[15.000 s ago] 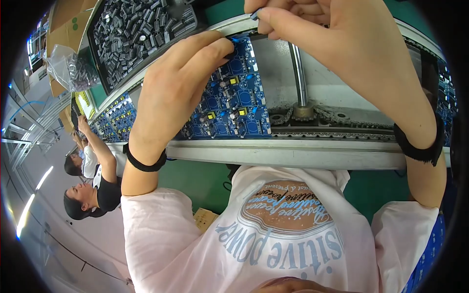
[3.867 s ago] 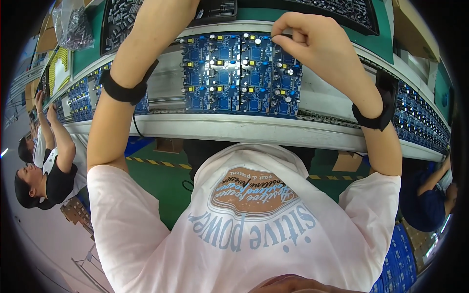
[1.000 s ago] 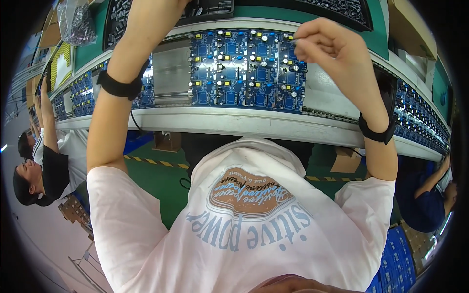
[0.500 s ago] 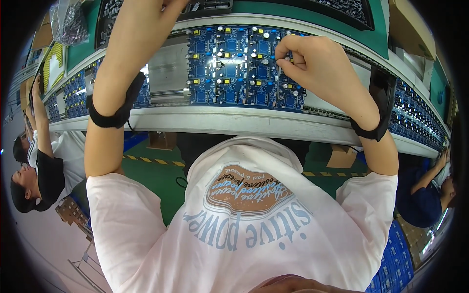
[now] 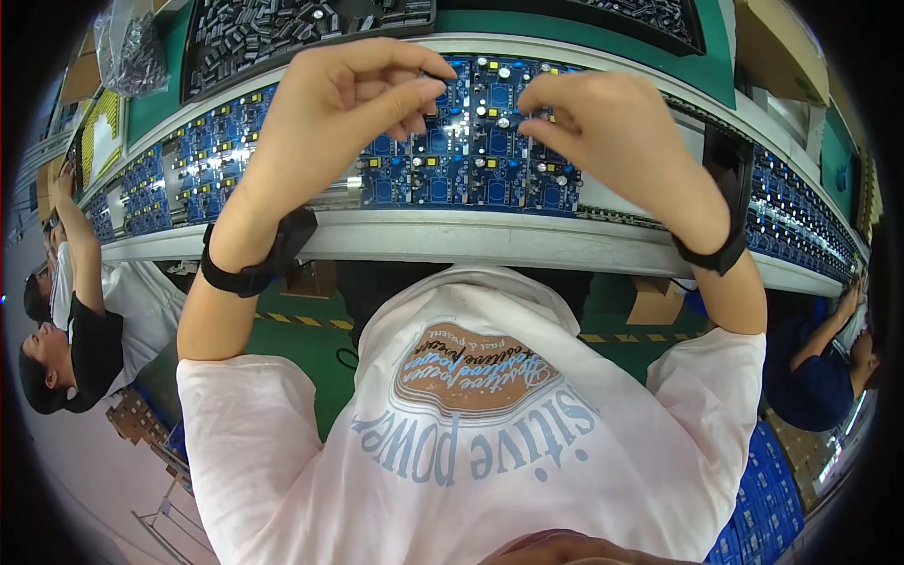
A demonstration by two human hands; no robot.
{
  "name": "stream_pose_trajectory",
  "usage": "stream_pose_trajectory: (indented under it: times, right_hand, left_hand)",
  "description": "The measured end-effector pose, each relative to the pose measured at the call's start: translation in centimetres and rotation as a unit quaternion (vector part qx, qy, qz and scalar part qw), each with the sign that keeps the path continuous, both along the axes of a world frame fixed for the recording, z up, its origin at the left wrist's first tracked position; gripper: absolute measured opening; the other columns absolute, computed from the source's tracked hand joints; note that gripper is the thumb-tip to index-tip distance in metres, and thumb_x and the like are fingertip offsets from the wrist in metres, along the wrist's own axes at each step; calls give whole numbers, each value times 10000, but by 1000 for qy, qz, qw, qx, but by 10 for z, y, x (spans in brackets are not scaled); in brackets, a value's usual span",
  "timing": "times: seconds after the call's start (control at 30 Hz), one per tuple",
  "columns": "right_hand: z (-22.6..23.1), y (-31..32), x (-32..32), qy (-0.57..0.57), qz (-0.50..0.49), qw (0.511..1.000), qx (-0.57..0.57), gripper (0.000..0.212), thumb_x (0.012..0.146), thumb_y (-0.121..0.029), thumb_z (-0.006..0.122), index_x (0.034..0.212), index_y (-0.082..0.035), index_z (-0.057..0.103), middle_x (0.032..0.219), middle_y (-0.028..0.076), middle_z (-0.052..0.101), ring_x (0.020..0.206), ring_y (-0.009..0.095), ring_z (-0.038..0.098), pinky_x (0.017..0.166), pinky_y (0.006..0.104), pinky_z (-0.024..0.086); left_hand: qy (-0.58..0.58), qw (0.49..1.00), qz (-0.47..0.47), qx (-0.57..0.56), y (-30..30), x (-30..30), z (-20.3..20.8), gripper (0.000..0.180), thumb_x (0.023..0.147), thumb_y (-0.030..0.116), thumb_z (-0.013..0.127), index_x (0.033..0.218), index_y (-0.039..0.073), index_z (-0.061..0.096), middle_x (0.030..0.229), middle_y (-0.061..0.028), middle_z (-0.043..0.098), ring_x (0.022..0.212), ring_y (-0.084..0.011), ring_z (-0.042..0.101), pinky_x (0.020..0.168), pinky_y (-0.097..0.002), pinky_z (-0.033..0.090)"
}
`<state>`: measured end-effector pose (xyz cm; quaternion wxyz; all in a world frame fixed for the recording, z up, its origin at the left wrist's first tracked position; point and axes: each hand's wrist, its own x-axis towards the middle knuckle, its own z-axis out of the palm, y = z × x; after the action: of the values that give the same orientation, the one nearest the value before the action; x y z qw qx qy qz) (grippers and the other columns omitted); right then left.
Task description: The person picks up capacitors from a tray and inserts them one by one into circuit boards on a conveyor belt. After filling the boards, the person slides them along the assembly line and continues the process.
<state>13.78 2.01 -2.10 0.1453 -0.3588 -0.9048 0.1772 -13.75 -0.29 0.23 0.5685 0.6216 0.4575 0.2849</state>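
A panel of blue circuit boards, fitted with yellow, silver and blue components, lies in front of me on a conveyor line. Above its left part is my left hand, thumb and forefinger pinched on a small dark capacitor. My right hand hovers over the panel's right side, with thumb and forefinger apart and the other fingers curled. Nothing shows between its fingertips. Each wrist wears a black band. Part of the panel is hidden under my hands.
Beyond the line stands a black tray of dark cylindrical capacitors; another black tray of parts sits at right. A metal rail edges the near side. More board panels lie left and right. Co-workers sit at both sides.
My left hand has come back from the far tray to the panel, now with a capacitor in its pinch. My right hand's thumb and forefinger have spread apart.
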Motion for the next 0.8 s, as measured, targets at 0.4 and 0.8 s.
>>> stream_pose_trajectory:
  times: [0.4, 0.8]
  right_hand:
    - [1, 144, 28, -31, -152, 968, 197, 64, 821, -86, 698, 827, -22, 693, 877, 183, 667, 905, 389, 652, 819, 473, 525]
    - [12, 141, 32, -81, -200, 967, 132, 316, 871, -164, 743, 1145, -12, 702, 1070, 215, 693, 1043, 401, 655, 951, 444, 524]
  left_hand:
    - [9, 999, 1, -48, -18, 10, -2, 257, 1029, 75, 621, 1252, -37, 683, 979, -104, 751, 880, -124, 720, 786, -246, 582]
    - [-58, 995, 1, -86, -18, 14, -8, 232, 1013, 55, 641, 1215, -55, 675, 986, -110, 755, 899, -140, 732, 797, -243, 593]
